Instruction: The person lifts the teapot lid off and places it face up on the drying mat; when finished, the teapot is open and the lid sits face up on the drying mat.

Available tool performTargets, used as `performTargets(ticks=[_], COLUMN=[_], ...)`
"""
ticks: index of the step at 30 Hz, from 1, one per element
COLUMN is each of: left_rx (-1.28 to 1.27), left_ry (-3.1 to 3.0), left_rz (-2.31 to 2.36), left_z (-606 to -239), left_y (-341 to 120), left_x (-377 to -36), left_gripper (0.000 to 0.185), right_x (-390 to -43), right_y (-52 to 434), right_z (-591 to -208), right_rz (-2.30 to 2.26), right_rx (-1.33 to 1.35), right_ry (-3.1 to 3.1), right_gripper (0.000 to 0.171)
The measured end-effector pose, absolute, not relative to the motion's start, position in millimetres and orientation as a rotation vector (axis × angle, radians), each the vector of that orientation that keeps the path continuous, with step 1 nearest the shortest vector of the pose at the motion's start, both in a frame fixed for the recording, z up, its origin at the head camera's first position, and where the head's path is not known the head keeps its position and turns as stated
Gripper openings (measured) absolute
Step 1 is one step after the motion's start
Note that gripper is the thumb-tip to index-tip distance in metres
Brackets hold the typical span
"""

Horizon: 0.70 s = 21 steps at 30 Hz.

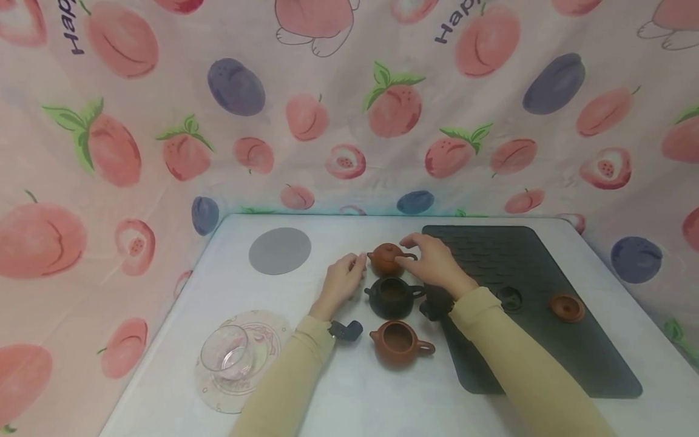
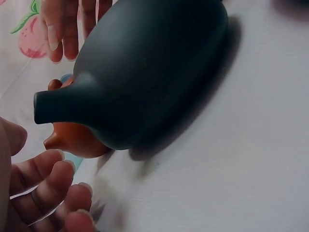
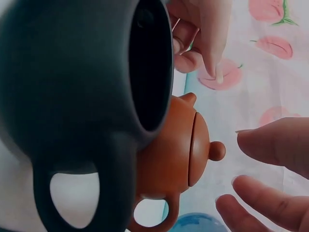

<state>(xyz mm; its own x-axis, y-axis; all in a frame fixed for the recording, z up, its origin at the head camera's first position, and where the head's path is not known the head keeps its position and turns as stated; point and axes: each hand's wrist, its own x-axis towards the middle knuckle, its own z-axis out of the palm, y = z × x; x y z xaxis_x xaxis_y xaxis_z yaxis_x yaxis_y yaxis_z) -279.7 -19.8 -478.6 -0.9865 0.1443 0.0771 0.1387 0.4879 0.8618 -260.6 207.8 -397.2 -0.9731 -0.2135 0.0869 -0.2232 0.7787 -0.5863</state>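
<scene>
Farthest back of three teapots is a small reddish-brown teapot (image 1: 385,262), its lid on, as the right wrist view confirms. My right hand (image 1: 437,262) hovers at its handle side, thumb and fingers spread apart near the lid's knob (image 3: 217,151); the right wrist view shows a gap between. By its spout is my left hand (image 1: 343,280), fingers loosely bent and holding nothing. A lidless black teapot (image 1: 389,308) stands just in front and hides part of the brown one in both wrist views. Nearest me is a lidless reddish-brown teapot (image 1: 395,359).
A dark tea tray (image 1: 491,358) lies to the right, with a black lid (image 1: 509,298) and a brown lid (image 1: 567,308) on it. At left, a glass cup (image 1: 225,351) stands on a patterned plate (image 1: 210,397). Behind that lies a grey disc (image 1: 280,251).
</scene>
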Motion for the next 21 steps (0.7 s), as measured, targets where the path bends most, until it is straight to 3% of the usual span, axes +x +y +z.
performTargets(ticks=[10,15,21], left_rx=[0.271,0.248,0.234], left_ry=[2.596,2.564,2.558], left_rz=[1.683,1.701,1.669], left_z=[-481,-482,-482], left_y=[-15,-13,-11], left_x=[-288,-289,-287], left_gripper=[0.041,0.040,0.051], right_x=[-271,-275,-282], right_y=[201,198,192], right_z=[-394,-393,-395], right_rz=[0.942,0.900,0.828], right_rx=[0.440,0.474,0.443], right_ry=[-2.991,-2.994,-3.032], right_gripper=[0.039,0.045,0.050])
